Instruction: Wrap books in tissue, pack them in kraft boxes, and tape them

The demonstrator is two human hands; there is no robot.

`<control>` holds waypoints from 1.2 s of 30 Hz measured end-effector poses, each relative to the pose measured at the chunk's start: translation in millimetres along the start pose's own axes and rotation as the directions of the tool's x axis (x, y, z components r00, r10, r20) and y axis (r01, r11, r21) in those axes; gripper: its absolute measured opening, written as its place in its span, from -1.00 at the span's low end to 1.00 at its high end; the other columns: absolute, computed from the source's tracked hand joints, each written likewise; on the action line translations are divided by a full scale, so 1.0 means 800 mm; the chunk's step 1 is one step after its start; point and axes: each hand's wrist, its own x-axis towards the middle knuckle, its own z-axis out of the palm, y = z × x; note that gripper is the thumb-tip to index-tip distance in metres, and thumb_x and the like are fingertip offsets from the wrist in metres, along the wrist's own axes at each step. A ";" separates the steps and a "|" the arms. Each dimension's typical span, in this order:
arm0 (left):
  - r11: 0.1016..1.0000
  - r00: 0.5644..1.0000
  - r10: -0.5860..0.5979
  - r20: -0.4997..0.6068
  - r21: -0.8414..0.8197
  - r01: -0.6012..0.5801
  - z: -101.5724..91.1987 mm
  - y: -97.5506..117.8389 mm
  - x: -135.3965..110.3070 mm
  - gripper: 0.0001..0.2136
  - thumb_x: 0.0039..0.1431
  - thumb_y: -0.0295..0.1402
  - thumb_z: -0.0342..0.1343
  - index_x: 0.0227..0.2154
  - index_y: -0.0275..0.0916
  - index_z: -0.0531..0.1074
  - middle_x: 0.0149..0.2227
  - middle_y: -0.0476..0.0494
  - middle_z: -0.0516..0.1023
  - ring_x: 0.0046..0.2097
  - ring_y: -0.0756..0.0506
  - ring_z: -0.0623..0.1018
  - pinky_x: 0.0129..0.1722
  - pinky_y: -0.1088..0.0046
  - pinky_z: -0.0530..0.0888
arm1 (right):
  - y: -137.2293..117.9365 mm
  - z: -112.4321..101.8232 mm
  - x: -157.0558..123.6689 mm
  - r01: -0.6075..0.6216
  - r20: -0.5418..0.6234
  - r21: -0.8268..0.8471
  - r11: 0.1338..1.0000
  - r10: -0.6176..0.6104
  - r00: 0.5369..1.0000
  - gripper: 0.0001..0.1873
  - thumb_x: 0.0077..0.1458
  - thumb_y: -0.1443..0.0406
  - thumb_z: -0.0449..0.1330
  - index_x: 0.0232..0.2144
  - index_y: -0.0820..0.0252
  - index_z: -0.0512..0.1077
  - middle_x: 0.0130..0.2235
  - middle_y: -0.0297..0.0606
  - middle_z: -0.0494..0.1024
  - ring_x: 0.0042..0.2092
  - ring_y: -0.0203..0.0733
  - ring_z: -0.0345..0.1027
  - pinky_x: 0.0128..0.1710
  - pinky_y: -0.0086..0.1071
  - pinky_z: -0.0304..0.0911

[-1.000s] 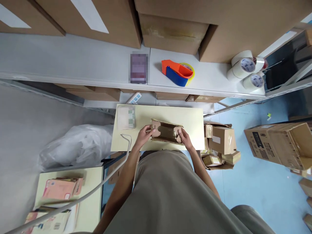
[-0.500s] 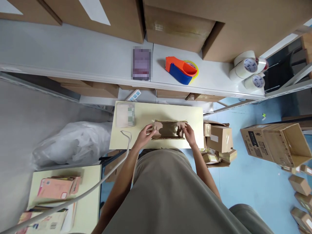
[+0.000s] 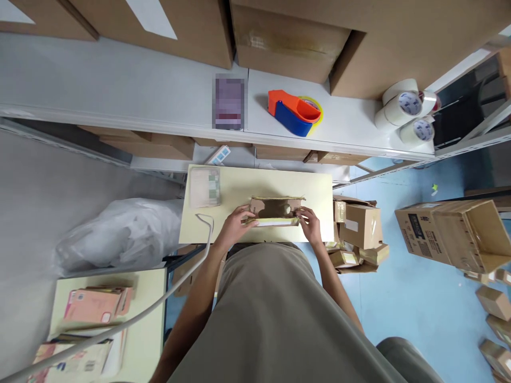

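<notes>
On the pale yellow table (image 3: pixel 231 183) in front of me is a small open cardboard box (image 3: pixel 275 222), long and low, with dark insides showing. Its near side leans outward and shows a whitish strip. My left hand (image 3: pixel 238 223) grips the box's left end, fingers over the edge and thumb along the near side. My right hand (image 3: pixel 309 223) has its fingers closed on the right end near the front corner. Left of the box, a clear packet of flat papers (image 3: pixel 204 187) lies on the table.
Above the table, a grey shelf (image 3: pixel 159 88) holds large cartons (image 3: pixel 287 48), an orange and blue tape dispenser (image 3: pixel 295 114) and tape rolls (image 3: pixel 409 103). A grey cable (image 3: pixel 175 284) crosses at left, near a plastic bag (image 3: pixel 123 234). Boxes (image 3: pixel 361 226) stand on the right.
The box's near side has tipped outward toward me, showing its whitish strip. My right hand has shifted slightly down along the right end; my left hand stays on the left end.
</notes>
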 end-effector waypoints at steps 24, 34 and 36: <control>0.994 0.961 0.011 -0.278 0.112 0.021 0.033 0.015 0.007 -0.72 0.38 -0.03 0.28 -0.10 -0.11 0.67 0.13 -0.23 0.56 0.06 -0.25 0.69 0.08 0.12 0.75 | -0.013 -0.010 0.001 0.039 0.056 -0.065 0.997 -0.036 0.998 -0.42 0.35 -0.18 0.23 0.21 -0.08 0.64 0.25 -0.14 0.59 0.07 0.11 0.64 0.11 0.02 0.67; 0.993 0.946 0.000 -0.324 0.108 0.037 0.037 0.008 0.003 -0.75 0.40 -0.05 0.27 -0.07 -0.07 0.65 0.13 -0.18 0.60 -0.01 -0.20 0.69 0.02 0.22 0.70 | -0.003 -0.002 0.017 0.071 0.000 -0.054 0.996 -0.071 0.997 -0.57 0.30 -0.07 0.32 0.09 -0.11 0.69 0.16 -0.20 0.64 0.04 0.06 0.64 0.19 0.03 0.62; 0.991 0.943 -0.011 -0.332 0.121 0.054 0.040 0.006 0.007 -0.77 0.39 -0.06 0.28 -0.10 -0.06 0.66 0.12 -0.17 0.61 0.00 -0.21 0.69 -0.01 0.24 0.68 | 0.000 -0.002 0.019 0.059 -0.001 -0.052 0.997 -0.059 0.998 -0.56 0.29 -0.08 0.34 0.09 -0.10 0.69 0.17 -0.19 0.64 0.05 0.07 0.64 0.19 0.04 0.61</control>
